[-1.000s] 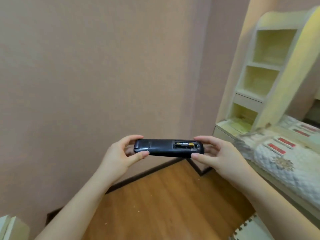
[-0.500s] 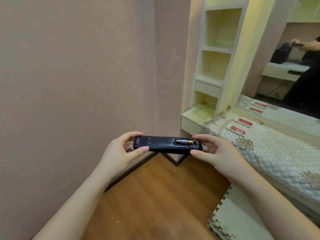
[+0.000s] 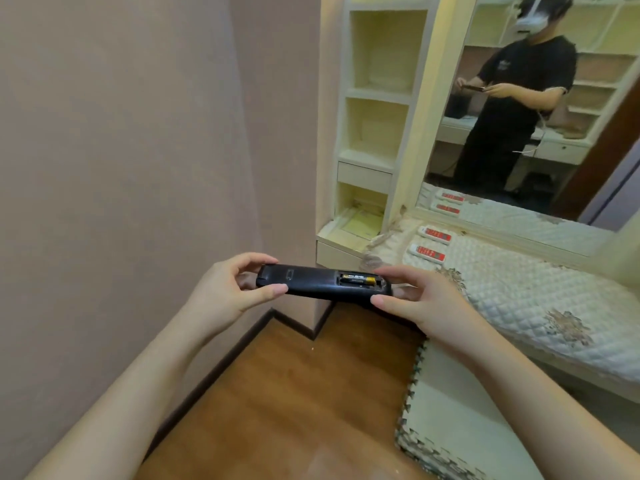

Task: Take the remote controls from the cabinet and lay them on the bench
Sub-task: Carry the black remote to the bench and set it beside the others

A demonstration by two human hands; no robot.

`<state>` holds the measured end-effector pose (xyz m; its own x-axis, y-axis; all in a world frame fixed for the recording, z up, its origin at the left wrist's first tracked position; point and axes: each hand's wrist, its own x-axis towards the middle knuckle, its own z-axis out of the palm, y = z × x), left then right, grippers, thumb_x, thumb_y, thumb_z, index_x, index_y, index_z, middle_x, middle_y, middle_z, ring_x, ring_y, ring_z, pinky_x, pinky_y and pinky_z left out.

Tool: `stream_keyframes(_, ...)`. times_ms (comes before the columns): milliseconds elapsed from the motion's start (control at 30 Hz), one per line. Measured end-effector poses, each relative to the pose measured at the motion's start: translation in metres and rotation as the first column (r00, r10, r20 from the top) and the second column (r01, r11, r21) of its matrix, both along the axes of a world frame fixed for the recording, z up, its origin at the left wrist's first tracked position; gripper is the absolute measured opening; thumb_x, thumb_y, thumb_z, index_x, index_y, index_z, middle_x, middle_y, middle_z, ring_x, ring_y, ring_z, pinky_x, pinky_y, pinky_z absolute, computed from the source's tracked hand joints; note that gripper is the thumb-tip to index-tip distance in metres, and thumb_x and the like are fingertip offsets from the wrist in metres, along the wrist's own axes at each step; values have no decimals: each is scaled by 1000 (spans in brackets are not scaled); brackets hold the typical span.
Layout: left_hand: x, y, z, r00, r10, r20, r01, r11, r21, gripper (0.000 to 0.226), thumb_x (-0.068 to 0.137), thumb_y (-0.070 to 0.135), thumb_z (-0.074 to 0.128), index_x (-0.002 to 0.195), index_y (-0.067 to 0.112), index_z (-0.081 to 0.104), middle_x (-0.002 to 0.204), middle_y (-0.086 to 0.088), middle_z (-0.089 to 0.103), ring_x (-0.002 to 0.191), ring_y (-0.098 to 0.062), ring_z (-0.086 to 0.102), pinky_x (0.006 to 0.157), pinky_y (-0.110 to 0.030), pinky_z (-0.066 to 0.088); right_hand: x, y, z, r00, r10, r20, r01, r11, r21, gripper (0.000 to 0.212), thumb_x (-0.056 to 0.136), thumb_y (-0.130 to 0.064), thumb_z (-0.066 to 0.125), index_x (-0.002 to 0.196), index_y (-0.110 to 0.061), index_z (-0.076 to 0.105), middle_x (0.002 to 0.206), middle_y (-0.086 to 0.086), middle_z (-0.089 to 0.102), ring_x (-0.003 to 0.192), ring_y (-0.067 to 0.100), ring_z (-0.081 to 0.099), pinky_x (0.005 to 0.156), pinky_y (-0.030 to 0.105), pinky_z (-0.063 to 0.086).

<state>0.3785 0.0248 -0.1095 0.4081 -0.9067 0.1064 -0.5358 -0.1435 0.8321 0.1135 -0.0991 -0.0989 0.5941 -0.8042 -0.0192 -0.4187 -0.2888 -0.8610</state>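
Hands hold a long black plastic remote control [image 3: 322, 284] level in the air above the brown wooden floor [image 3: 294, 393]. The left hand [image 3: 225, 292] pinches its left end between thumb and curled fingers; the right hand [image 3: 419, 303] pinches its right end the same way. The remote's back faces up, its battery bay uncovered and showing a gold-and-black battery [image 3: 356, 280]. Two white remotes with red buttons [image 3: 429, 244] lie side by side on the cream quilted bench [image 3: 526, 299], near the pale yellow shelf cabinet [image 3: 377, 133].
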Motion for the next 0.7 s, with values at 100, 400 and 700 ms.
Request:
stream_keyframes(100, 9, -28, -6, 998, -59, -13, 59, 998, 10, 45, 68, 49, 77, 110, 38, 65, 103, 12, 70, 94, -4, 66, 86, -24, 51, 2, -9, -4, 998, -62, -4, 63, 998, 30, 39, 79, -38, 74, 116, -38, 61, 88, -13, 75, 89, 0, 68, 89, 28, 51)
stream_keyframes(400, -9, -126, -33, 981, -188, -40, 189, 981, 38, 42, 73, 42, 78, 112, 38, 62, 89, 1, 73, 87, -12, 67, 85, -30, 53, -26, -69, -25, 966, -236, 105, 222, 966, 133, 36, 78, -28, 76, 111, -33, 66, 90, -20, 73, 84, -4, 68, 63, 6, 47)
stream_keyframes(700, -57, -237, -42, 969, -223, -106, 235, 966, 111, 41, 72, 33, 82, 110, 33, 65, 54, 7, 56, 55, -3, 50, 76, -25, 44, -77, -162, -42, 938, -317, 144, 287, 938, 192, 35, 79, -27, 75, 112, -31, 66, 104, -15, 71, 89, -4, 67, 63, 5, 46)
